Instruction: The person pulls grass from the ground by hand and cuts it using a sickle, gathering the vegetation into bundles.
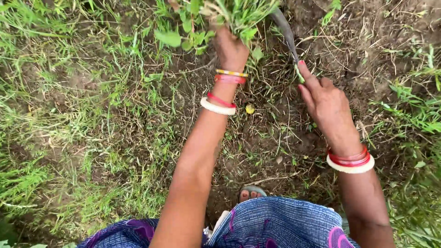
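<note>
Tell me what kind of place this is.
Likely a field or garden plot outdoors: bare soil with patchy grass, the left hand gripping a bunch of cut greens, the right hand holding a sickle blade.

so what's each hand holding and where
Left hand grips a bunch of grass near its base; right hand holds a sickle by its handle.

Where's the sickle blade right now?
In the head view, the sickle blade is upper centre-right, held by the right hand, just right of the grass bunch in the left hand.
</note>
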